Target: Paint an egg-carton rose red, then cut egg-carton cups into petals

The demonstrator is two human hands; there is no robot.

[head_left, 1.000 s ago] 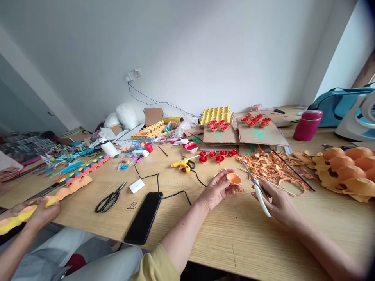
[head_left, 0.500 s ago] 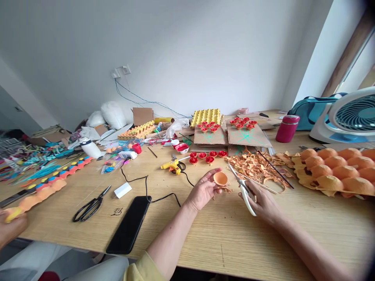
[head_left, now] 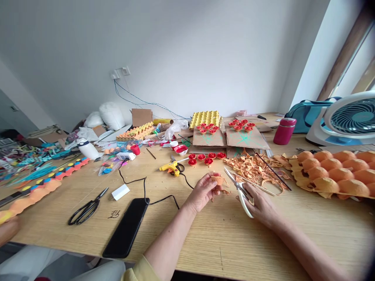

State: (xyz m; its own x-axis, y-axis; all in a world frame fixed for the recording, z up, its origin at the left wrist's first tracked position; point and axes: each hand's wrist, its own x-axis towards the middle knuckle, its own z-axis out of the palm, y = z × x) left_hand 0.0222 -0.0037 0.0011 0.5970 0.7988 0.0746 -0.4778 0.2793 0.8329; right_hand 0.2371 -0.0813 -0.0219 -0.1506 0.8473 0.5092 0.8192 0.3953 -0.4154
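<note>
My left hand [head_left: 202, 192] pinches an orange egg carton cup [head_left: 217, 180] between thumb and fingers, its side turned towards me. A thin ragged strip dangles by the cup. To the right, my right hand [head_left: 260, 203] is closed round the white handles of a pair of scissors [head_left: 239, 188]. Their blades point up and left, a little apart from the cup. Behind the scissors lies a heap of orange carton scraps [head_left: 249, 166]. Several red paper-pulp roses [head_left: 208, 160] stand beyond my left hand.
A yellow glue gun [head_left: 171, 168], a black phone [head_left: 126, 228] and black-handled scissors [head_left: 88, 207] lie to the left. An orange egg tray [head_left: 336, 175] and a fan [head_left: 348, 121] stand right. Another person's hand [head_left: 8, 229] is at a painted carton strip [head_left: 43, 191].
My left hand has turned the cup, so its open hollow no longer faces me. The scissors have shifted slightly left. The other person's hand has moved lower at the left edge.
</note>
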